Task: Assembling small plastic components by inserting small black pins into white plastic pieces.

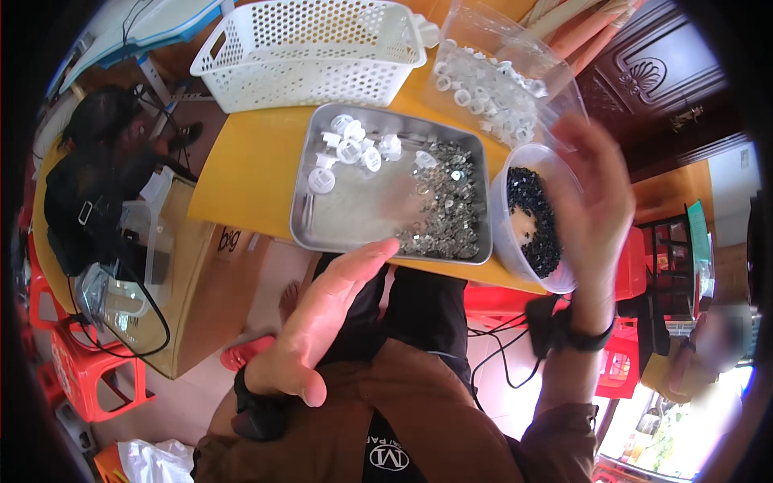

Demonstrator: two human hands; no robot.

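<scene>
My left hand is open above my lap, fingers stretched toward the near edge of a metal tray, thumb apart. It holds nothing that I can see. In the tray, several round white plastic caps sit at the far left, and a pile of small shiny metal parts covers the right side. My right hand is smeared by motion over the right rim of a round see-through tub, its fingers near a see-through plastic box. Small black parts lie in the tub; whether the hand grips anything is unclear.
A white perforated basket stands behind the tray on the yellow table. The see-through box behind the tub holds white plastic pieces. At left are a dark-clothed person and a cardboard box. Red stools stand around.
</scene>
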